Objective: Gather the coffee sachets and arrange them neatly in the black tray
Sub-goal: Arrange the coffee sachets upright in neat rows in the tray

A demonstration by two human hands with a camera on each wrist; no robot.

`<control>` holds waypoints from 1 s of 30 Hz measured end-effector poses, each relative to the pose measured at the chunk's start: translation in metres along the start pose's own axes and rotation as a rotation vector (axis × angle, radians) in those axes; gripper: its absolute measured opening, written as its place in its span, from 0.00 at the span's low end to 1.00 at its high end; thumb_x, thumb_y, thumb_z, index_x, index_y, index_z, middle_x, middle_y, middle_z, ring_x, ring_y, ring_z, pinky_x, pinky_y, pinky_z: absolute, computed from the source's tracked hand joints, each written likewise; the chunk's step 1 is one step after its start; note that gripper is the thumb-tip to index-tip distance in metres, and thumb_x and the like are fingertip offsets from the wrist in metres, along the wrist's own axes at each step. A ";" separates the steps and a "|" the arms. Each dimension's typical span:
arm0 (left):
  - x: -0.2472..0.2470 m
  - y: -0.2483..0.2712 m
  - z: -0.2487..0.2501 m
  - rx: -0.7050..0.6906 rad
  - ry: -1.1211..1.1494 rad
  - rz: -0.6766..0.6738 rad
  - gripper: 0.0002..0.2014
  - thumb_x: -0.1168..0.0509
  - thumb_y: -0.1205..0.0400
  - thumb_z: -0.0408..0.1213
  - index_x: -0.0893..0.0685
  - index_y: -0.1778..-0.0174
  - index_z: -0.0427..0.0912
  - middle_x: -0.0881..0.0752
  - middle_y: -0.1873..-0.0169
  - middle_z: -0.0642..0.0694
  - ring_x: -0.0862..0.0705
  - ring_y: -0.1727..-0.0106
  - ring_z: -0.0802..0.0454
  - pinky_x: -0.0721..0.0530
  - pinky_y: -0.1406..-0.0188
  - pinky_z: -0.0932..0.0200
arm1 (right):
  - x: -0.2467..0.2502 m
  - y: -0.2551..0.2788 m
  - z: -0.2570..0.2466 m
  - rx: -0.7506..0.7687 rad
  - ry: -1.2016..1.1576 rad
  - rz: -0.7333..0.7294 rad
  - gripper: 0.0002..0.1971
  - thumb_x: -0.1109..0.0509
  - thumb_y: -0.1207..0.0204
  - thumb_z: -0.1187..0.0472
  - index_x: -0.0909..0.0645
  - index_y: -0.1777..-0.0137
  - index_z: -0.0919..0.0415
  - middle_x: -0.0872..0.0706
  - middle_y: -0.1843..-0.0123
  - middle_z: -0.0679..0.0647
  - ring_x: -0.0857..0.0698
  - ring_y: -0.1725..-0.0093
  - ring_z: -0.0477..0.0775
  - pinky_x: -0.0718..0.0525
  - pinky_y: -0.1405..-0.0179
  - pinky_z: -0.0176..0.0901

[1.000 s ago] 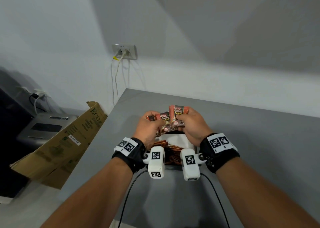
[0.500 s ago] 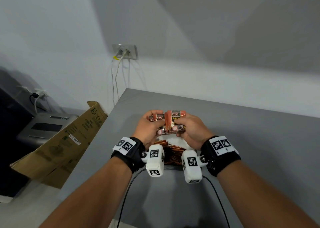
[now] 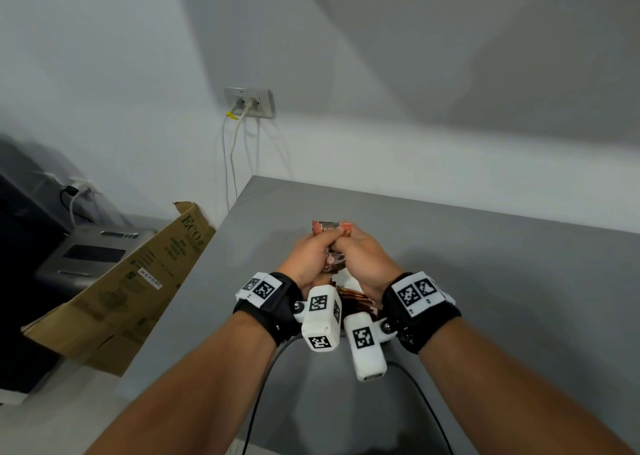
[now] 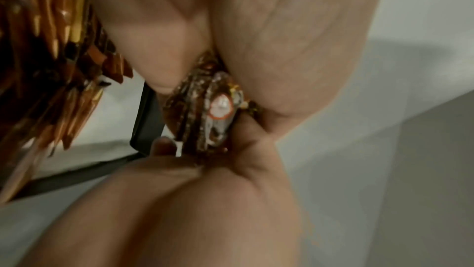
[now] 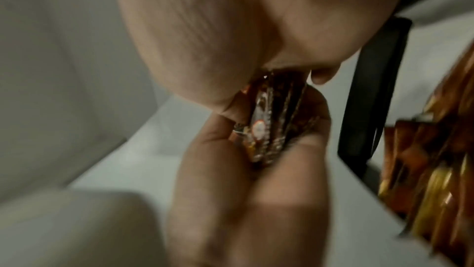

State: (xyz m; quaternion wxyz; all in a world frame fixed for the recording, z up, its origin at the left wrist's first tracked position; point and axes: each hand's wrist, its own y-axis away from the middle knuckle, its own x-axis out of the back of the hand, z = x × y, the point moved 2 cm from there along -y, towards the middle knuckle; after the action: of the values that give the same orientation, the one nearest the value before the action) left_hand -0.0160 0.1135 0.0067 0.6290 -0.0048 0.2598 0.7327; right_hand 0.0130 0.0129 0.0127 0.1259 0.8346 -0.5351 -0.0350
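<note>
Both hands hold one small stack of red-brown coffee sachets (image 3: 331, 227) upright above the table. My left hand (image 3: 311, 252) grips the stack from the left and my right hand (image 3: 360, 250) grips it from the right, thumbs meeting on top. The stack's lower edges (image 4: 205, 113) (image 5: 269, 125) show between the fingers in both wrist views. Beneath the hands stands the black tray (image 4: 147, 117) (image 5: 369, 81), with a row of orange-brown sachets (image 4: 46, 52) (image 5: 436, 180) (image 3: 353, 297) standing in it. In the head view the tray itself is hidden by my wrists.
The grey table (image 3: 485, 281) reaches to the white wall. Its left edge runs beside a leaning cardboard box (image 3: 131, 274) and a grey machine (image 3: 90, 253). A wall socket (image 3: 249, 103) with cables sits above the table's far left corner. Black cables (image 3: 270, 385) trail from my wrists.
The sachets were fanned apart between the hands; the hands have come together and squared them into one tight stack, held slightly higher and farther from me.
</note>
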 end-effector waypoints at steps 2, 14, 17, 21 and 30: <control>0.002 0.001 0.001 0.018 -0.025 0.028 0.17 0.34 0.16 0.39 0.13 0.38 0.29 0.10 0.49 0.33 0.11 0.51 0.41 0.13 0.49 0.51 | 0.004 -0.004 0.000 0.033 0.381 -0.024 0.22 0.37 0.30 0.49 0.20 0.35 0.45 0.21 0.30 0.57 0.26 0.26 0.60 0.26 0.24 0.63; 0.002 0.013 0.008 0.070 0.119 -0.114 0.08 0.33 0.35 0.25 0.16 0.62 0.36 0.14 0.68 0.40 0.14 0.66 0.47 0.18 0.63 0.56 | 0.017 0.006 -0.021 0.528 0.824 -0.250 0.42 0.16 0.43 0.54 0.26 0.25 0.51 0.21 0.34 0.45 0.21 0.35 0.46 0.20 0.31 0.49; -0.001 0.014 0.007 0.049 0.150 -0.127 0.09 0.37 0.35 0.26 0.22 0.60 0.37 0.20 0.67 0.40 0.16 0.69 0.50 0.18 0.69 0.59 | 0.015 0.006 -0.019 0.569 0.789 -0.272 0.38 0.16 0.43 0.54 0.23 0.30 0.51 0.20 0.37 0.45 0.20 0.38 0.46 0.18 0.36 0.49; 0.005 0.011 0.005 0.065 0.190 -0.107 0.11 0.36 0.34 0.26 0.22 0.57 0.37 0.20 0.63 0.39 0.18 0.63 0.46 0.20 0.61 0.54 | 0.016 0.003 -0.016 0.583 0.755 -0.254 0.37 0.18 0.42 0.56 0.22 0.29 0.52 0.18 0.38 0.45 0.19 0.38 0.46 0.19 0.35 0.48; 0.013 0.003 0.009 -0.096 -0.085 -0.030 0.36 0.29 0.31 0.18 0.24 0.28 0.47 0.12 0.49 0.27 0.10 0.56 0.35 0.12 0.50 0.40 | 0.042 -0.007 -0.022 0.337 0.402 -0.025 0.15 0.26 0.23 0.64 0.14 0.38 0.53 0.12 0.49 0.51 0.13 0.61 0.41 0.15 0.51 0.41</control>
State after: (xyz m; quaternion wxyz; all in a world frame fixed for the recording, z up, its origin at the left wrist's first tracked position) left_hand -0.0187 0.1289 0.0111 0.6492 -0.0077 0.1976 0.7345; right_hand 0.0414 -0.0179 0.0352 0.0885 0.8405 -0.4873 0.2198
